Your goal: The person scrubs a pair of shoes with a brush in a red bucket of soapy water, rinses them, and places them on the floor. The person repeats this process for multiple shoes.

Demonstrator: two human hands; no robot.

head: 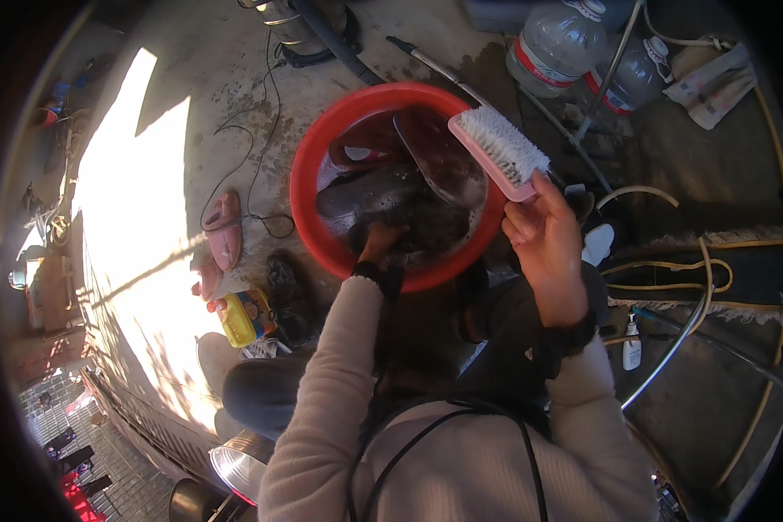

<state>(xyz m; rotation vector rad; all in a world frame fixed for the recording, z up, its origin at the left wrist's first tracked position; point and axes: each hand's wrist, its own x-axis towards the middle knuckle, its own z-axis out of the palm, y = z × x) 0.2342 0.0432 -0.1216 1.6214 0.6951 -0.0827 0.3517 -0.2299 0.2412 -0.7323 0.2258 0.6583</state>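
Observation:
A round red plastic basin [303,228] stands on the floor before me, holding dark wet footwear in sudsy water. My left hand [383,239] is inside it, gripping a dark wet shoe [434,228] near the basin's front; some of its fingers are hidden. Beside that lies a smooth grey shoe part [372,191], and a brown sole [440,160] leans towards the back right. Above the basin's right rim, my right hand [545,245] holds a pink scrubbing brush [504,147] by one end. Its white bristles face up and stand apart from the footwear.
Left of the basin are pink slippers [224,231], a dark shoe [290,297], a yellow bottle [238,321] and a loose black cable [251,150]. Large water bottles [554,49] stand at the back right. Hoses [705,261], metal tubing [675,355] and a white pump bottle [631,346] lie to the right.

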